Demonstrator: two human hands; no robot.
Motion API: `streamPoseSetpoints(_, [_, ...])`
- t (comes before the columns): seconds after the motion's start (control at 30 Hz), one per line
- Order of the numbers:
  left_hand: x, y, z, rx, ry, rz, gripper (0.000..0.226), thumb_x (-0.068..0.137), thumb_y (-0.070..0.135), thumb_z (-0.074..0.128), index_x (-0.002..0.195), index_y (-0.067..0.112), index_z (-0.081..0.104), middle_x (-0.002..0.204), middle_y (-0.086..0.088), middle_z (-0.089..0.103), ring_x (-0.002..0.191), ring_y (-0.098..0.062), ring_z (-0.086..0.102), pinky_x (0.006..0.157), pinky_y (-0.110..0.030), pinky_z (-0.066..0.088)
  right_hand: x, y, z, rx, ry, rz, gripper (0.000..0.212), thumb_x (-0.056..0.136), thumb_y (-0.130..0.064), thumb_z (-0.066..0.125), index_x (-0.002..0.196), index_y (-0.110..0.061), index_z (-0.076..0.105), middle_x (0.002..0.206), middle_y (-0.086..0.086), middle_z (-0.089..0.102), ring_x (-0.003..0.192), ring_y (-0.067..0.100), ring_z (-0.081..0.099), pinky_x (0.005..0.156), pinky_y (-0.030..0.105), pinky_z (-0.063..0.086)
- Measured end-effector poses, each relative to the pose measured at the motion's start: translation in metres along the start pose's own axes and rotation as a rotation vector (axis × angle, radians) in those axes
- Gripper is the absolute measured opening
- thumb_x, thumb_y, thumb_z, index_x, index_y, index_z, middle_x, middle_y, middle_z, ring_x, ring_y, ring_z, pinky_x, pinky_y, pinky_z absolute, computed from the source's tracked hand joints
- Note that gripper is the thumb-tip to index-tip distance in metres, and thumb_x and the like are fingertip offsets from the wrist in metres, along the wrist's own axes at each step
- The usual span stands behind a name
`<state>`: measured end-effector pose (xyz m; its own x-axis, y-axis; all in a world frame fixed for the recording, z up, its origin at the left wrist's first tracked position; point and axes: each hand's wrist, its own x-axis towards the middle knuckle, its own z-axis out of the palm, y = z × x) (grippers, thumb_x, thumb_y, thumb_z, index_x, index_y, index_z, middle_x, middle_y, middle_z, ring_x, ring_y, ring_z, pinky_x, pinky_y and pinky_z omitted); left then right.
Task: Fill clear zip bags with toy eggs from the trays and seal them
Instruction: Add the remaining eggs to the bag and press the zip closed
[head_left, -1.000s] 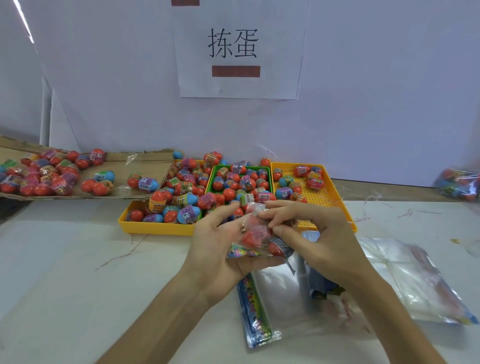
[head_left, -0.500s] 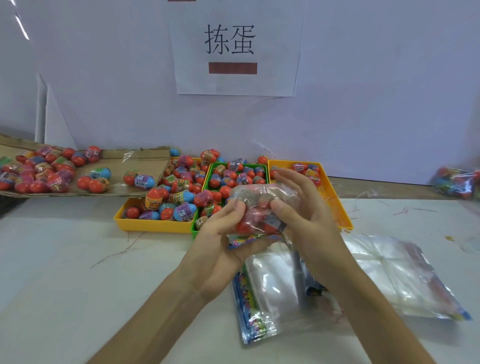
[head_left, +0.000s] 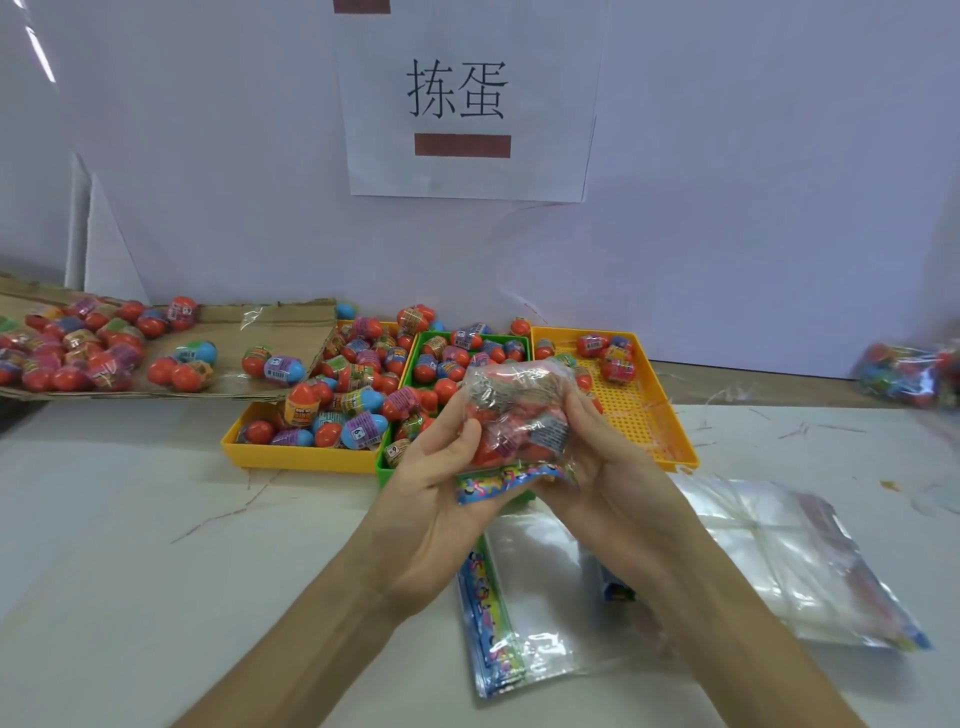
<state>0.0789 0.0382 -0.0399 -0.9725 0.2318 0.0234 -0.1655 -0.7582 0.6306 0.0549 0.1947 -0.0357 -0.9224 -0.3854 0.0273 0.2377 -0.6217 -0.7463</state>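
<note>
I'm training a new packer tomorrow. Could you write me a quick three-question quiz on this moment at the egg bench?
1. True or false: the left hand and the right hand both grip the filled bag.
2. How many trays stand side by side? A. two B. three C. four
3. Fill in: the loose eggs at far left lie on a sheet of ____.
Key: 1 true; 2 B; 3 cardboard.
</note>
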Motion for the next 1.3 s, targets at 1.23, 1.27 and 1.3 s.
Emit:
streamPoseSetpoints(1.23, [0.002,-0.003,-0.007,-0.076,-0.143,-0.332,0.054,0.089,0.03,0.063,0.133,0.001,0.063,0.143,-0.027,0.055,0.132,-0.046,0.053,0.106,-0.067,0.042,-0.017,-0.022,0.0,0.581,-0.193,0.067,0.063,0.102,-0.06,0.034,0.114,-0.002,0.056,0.083,0.015,0.052,0.069,0.026,0.057,0.048,0.026,0.047])
streamPoseSetpoints(1.27, [0.002,-0.005,-0.007,-0.043,-0.138,-0.351,0.055,0.089,0.032,0.061,0.134,0.001,0.063,0.143,-0.028,0.055,0.131,-0.046,0.054,0.106,-0.066,0.044,-0.016,-0.02,0.0,0.575,-0.197,0.062,0.063,0.101,-0.06,0.035,0.113,-0.002,0.058,0.084,0.014,0.053,0.071,0.025,0.057,0.053,0.029,0.049])
streamPoseSetpoints(1.3, [0.002,-0.006,-0.005,-0.007,-0.135,-0.368,0.053,0.09,0.032,0.057,0.134,0.001,0.063,0.142,-0.028,0.055,0.131,-0.045,0.055,0.104,-0.064,0.046,-0.016,-0.018,-0.001,0.561,-0.197,0.046,0.062,0.101,-0.059,0.036,0.111,-0.003,0.061,0.085,0.013,0.054,0.073,0.023,0.057,0.059,0.03,0.049])
